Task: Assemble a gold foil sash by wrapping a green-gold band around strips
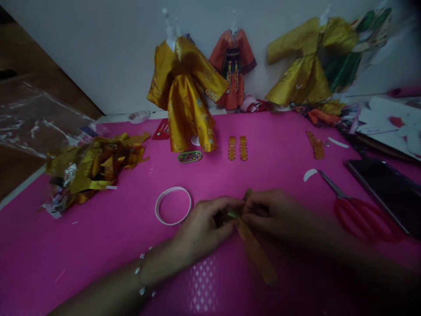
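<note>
A golden-yellow fabric strip (258,254) hangs down toward me from between my hands, low over the pink table. My left hand (210,221) pinches its upper end between thumb and fingers. Close beside it, my right hand (271,213) has its fingers pressed together on the same strip, where a small greenish part shows. A white tape ring (158,210) lies just left of my left hand. Farther back, two small orange strips with dotted edges (232,148) lie side by side, near a beaded oval piece (190,157).
Doll-sized gold (189,105), red (233,66) and yellow (305,61) garments stand along the wall. Fabric scraps (98,164) are heaped at left. Red-handled scissors (358,215) and a dark phone (384,193) lie at right. The pink table (125,245) bears a white diamond pattern.
</note>
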{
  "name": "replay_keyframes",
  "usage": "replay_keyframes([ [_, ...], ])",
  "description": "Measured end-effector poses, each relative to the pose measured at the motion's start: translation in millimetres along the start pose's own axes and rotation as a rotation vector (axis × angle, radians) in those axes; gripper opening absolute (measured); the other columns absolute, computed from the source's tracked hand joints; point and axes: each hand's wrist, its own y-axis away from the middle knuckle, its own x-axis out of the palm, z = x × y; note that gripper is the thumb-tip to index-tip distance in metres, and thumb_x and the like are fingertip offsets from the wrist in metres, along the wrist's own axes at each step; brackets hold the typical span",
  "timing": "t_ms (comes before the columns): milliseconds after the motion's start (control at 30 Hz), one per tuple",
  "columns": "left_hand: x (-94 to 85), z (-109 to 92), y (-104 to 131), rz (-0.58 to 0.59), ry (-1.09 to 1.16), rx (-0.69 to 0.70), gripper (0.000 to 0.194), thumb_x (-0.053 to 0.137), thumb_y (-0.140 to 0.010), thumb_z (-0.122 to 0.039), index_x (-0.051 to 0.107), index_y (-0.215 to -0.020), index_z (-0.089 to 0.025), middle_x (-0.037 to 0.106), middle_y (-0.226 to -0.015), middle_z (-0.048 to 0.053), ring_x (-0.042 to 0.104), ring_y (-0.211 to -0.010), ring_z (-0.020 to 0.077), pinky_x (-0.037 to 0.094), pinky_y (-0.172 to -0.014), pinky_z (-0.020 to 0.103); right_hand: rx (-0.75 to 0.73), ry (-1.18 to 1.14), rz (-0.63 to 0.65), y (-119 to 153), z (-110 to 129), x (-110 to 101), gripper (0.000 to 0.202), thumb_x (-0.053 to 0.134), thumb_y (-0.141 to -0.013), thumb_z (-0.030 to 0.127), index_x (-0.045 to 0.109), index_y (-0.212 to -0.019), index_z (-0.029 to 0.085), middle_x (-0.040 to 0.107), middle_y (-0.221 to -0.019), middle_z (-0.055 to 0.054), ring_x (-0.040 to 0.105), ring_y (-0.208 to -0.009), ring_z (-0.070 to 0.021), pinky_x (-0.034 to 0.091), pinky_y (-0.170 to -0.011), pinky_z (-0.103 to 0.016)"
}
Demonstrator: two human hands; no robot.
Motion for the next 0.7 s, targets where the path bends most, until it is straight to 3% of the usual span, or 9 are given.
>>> replay_keyframes([
  [333, -1.9, -2.1, -2.1, -0.045, -0.022, 0.031, 0.032, 0.058, -0.077, -0.007, 0.068, -0.105, -0.018, 0.074, -0.090, 0.003, 0.068, -0.078, 0.0160, 0.052, -0.068, 0.026, 0.001, -0.095, -0.015, -1.1, -1.6, -6.7, 0.015, 0.055, -0.085, 0.028, 0.068, -0.082, 0.020, 0.065, -0.069, 0.001, 0.057, -0.062, -0.0138, 0.041, -0.054, -0.024],
  [533, -3.1, -2.7, -1.5, -0.044, -0.032, 0.021, 0.034, 0.060, -0.077, -0.009, 0.065, -0.110, -0.019, 0.073, -0.087, 0.003, 0.067, -0.076, 0.0160, 0.052, -0.069, 0.028, -0.193, 0.049, -0.226, -7.2, -11.8, -6.2, 0.021, 0.052, -0.078, 0.009, 0.064, -0.091, 0.020, 0.067, -0.091, -0.003, 0.061, -0.087, -0.0186, 0.047, -0.077, -0.032],
  [633, -3.2, -4.8, -1.1, -0.020, -0.005, 0.020, 0.033, 0.059, -0.077, -0.009, 0.065, -0.108, -0.018, 0.072, -0.081, 0.002, 0.065, -0.072, 0.0153, 0.051, -0.066, 0.027, -0.280, 0.023, -0.192, -9.5, -15.1, -3.2, 0.037, 0.048, -0.076, 0.004, 0.060, -0.107, 0.019, 0.065, -0.108, -0.007, 0.058, -0.104, -0.0203, 0.045, -0.091, -0.037],
  [700, -3.2, -5.6, -1.2, -0.011, 0.011, 0.013, 0.033, 0.059, -0.077, -0.010, 0.064, -0.109, -0.017, 0.071, -0.082, 0.002, 0.065, -0.073, 0.0154, 0.050, -0.066, 0.027, -0.311, 0.003, -0.128, -9.9, -14.7, -2.1, 0.040, 0.048, -0.075, 0.003, 0.058, -0.111, 0.019, 0.063, -0.112, -0.008, 0.057, -0.105, -0.0201, 0.044, -0.093, -0.038],
])
